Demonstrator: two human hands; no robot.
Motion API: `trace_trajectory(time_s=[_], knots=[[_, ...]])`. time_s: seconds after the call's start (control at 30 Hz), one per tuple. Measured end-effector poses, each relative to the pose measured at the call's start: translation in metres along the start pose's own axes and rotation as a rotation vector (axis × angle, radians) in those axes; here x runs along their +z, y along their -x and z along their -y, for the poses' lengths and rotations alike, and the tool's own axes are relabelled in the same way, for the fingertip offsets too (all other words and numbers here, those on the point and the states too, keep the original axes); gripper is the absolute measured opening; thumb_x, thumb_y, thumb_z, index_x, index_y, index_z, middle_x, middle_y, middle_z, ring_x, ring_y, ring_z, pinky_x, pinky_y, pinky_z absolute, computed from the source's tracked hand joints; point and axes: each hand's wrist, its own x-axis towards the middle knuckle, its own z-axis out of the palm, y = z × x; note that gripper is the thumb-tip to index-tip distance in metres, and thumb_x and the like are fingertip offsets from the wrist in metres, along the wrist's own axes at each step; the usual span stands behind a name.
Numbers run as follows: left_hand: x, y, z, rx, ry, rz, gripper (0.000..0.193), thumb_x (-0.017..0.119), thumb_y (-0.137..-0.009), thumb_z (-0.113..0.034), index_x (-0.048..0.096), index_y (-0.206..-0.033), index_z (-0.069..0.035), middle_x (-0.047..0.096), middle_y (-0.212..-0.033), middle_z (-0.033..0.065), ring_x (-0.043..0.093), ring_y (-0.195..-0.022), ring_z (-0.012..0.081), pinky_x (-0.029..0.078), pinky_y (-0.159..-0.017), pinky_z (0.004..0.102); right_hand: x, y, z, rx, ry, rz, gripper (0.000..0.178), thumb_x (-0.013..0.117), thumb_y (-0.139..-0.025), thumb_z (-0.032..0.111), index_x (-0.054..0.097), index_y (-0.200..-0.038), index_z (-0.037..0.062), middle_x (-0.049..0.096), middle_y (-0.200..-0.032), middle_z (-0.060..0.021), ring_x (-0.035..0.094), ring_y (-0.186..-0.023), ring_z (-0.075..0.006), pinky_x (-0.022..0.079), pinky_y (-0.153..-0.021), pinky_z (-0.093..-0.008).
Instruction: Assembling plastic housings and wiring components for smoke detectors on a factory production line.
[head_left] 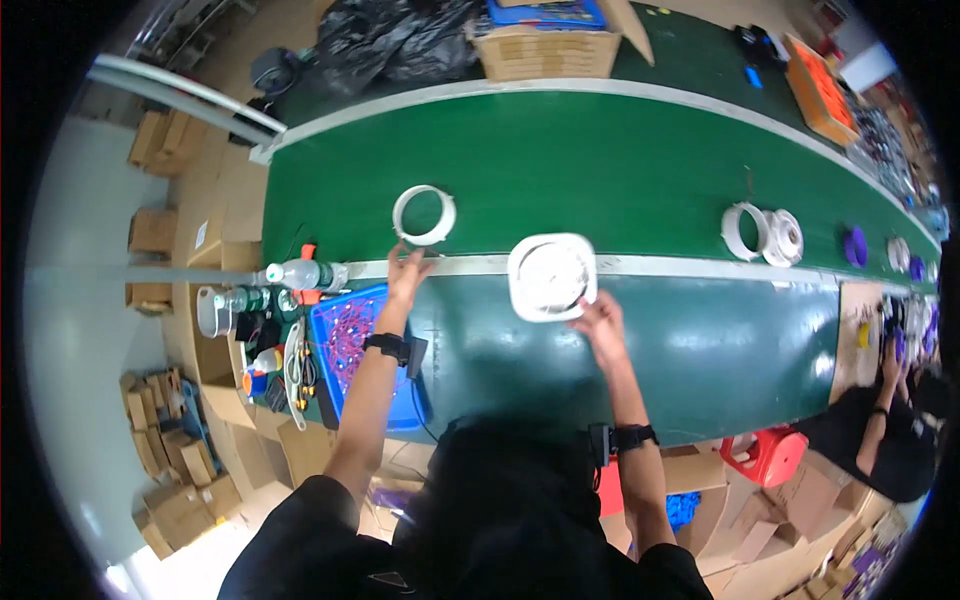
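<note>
My right hand (602,328) grips the lower right corner of a white square housing (552,275) with rounded corners and a round recessed middle. The housing is held over the pale rail between the green belt and the near worktop. My left hand (408,272) is raised at the rail, its fingers apart, just below a white ring (449,215) that lies on the belt. Whether a fingertip touches the ring is hard to see. Each wrist wears a black strap with a small dark box.
A blue tray (408,405) of pink wires sits left, beside plastic bottles (300,274). Further right on the belt (620,170) are another white ring (738,232), a white round part (785,238) and purple parts (855,246). A co-worker (870,440) sits far right, near a red stool (775,455).
</note>
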Motion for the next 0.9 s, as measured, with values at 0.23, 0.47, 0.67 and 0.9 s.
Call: trace_trajectory(time_s=[0.23,0.47,0.67,0.9], knots=[[0.005,0.064,-0.014,-0.105,-0.193,0.288,0.040,0.053,-0.092,-0.016,0.042,-0.130,-0.008,0.060,-0.109,0.0179,0.063,-0.096,0.0263,0.054,-0.083,0.0381,0.021,-0.108,0.014,-0.080,-0.094,-0.060,0.018,0.060,-0.091,0.019,0.051,-0.092,0.0031,0.061,-0.092,-0.0110,0.064,-0.081,-0.0226,0.055,-0.073,-0.0346],[0.008,0.099,0.017,-0.215,-0.294,0.536,0.028,0.051,-0.089,-0.003,0.053,-0.116,-0.007,0.064,-0.095,0.0082,0.064,-0.086,0.0169,0.053,-0.073,0.0294,-0.009,-0.067,-0.031,0.116,0.341,0.152,0.035,0.045,-0.093,0.019,0.050,-0.122,0.0003,0.064,-0.100,-0.0155,0.065,-0.085,-0.0229,0.054,-0.074,-0.0337],[0.006,0.125,0.085,-0.050,-0.839,0.771,0.029,0.061,-0.082,-0.023,0.061,-0.107,-0.007,0.067,-0.093,0.0107,0.065,-0.085,0.0226,0.051,-0.076,0.0345,-0.040,0.030,-0.073,0.175,0.281,0.104,0.027,0.040,-0.096,0.016,0.054,-0.115,0.0022,0.066,-0.088,-0.0158,0.066,-0.069,-0.0214,0.054,-0.064,-0.0308],[0.001,0.130,0.104,-0.021,-0.609,0.651,0.020,0.062,-0.080,-0.016,0.065,-0.097,-0.005,0.069,-0.092,0.0113,0.067,-0.084,0.0215,0.051,-0.076,0.0326,-0.066,0.075,-0.079,0.333,0.600,0.105,0.024,0.040,-0.097,0.017,0.057,-0.110,0.0067,0.067,-0.086,-0.0128,0.067,-0.070,-0.0207,0.054,-0.062,-0.0300]])
